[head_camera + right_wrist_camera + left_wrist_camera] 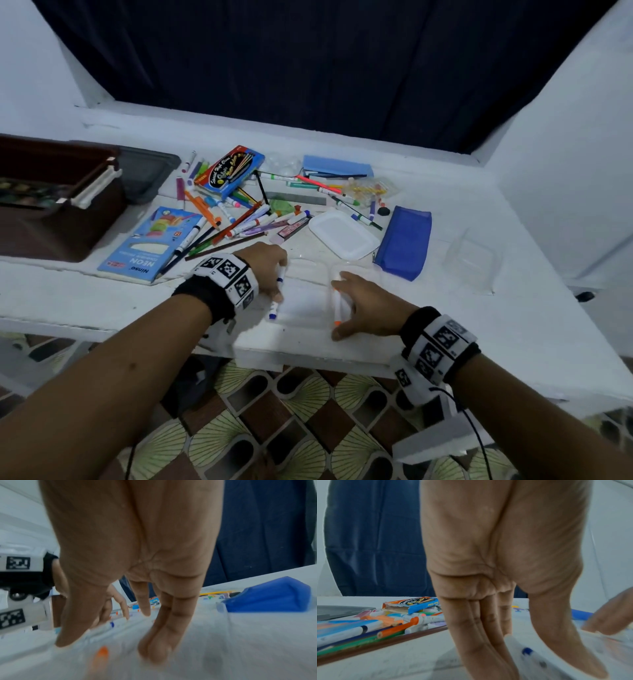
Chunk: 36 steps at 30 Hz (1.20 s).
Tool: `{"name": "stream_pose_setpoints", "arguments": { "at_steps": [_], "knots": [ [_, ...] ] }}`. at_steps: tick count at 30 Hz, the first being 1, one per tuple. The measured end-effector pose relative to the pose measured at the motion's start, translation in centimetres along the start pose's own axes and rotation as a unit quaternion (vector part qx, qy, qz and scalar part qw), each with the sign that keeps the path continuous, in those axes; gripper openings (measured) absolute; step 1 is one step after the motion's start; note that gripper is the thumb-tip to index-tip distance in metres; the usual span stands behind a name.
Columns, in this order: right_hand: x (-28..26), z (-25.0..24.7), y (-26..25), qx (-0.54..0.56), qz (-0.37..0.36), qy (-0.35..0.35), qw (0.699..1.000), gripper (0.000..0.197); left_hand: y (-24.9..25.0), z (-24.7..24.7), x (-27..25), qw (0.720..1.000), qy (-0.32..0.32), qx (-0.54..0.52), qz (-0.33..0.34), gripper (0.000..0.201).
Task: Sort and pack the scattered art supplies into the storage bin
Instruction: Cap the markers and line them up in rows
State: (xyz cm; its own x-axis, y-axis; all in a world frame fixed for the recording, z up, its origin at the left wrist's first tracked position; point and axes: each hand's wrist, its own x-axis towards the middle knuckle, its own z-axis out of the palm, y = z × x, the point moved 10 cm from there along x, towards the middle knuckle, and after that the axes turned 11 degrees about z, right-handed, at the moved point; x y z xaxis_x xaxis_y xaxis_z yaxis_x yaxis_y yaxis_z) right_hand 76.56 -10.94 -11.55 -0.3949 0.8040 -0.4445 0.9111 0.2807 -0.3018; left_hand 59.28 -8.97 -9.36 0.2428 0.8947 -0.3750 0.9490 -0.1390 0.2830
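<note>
My left hand (277, 294) holds a white marker with a blue cap (273, 313) between thumb and fingers, at the left edge of a clear plastic container (305, 301) near the table's front edge. In the left wrist view the blue-capped marker (527, 651) slants down between the straight fingers (481, 635) and the thumb. My right hand (338, 305) rests open on the container's right side, with a white marker with an orange tip (337, 322) lying under it. The orange-tipped marker (102, 653) lies between thumb and fingertips (154, 654), blurred. The brown storage bin (51, 212) stands far left.
A pile of markers and pencils (239, 219) covers the table's middle, with a Neon box (150, 243) and a blue watercolour box (229, 171). A white lid (342, 233), a blue pouch (404, 240) and a clear tub (472, 260) lie right. A grey lid (147, 171) sits beside the bin.
</note>
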Motion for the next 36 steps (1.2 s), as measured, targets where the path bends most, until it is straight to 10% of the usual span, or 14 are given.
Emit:
{"name": "stream_pose_setpoints", "arguments": {
  "at_steps": [11, 21, 36],
  "knots": [
    [7.4, -12.9, 2.9, 0.109, 0.033, 0.125, 0.986, 0.015, -2.8, -7.4, 5.4, 0.994, 0.100, -0.004, 0.039, 0.028],
    [16.5, -15.7, 7.9, 0.024, 0.214, 0.117, 0.969, 0.028, -5.1, -11.2, 12.8, 0.990, 0.138, -0.021, 0.033, 0.016],
    [17.2, -18.4, 8.2, 0.030, 0.203, 0.145, 0.968, 0.019, -3.0, -13.1, 20.2, 0.985, 0.109, -0.013, 0.133, 0.010]
  ]
}}
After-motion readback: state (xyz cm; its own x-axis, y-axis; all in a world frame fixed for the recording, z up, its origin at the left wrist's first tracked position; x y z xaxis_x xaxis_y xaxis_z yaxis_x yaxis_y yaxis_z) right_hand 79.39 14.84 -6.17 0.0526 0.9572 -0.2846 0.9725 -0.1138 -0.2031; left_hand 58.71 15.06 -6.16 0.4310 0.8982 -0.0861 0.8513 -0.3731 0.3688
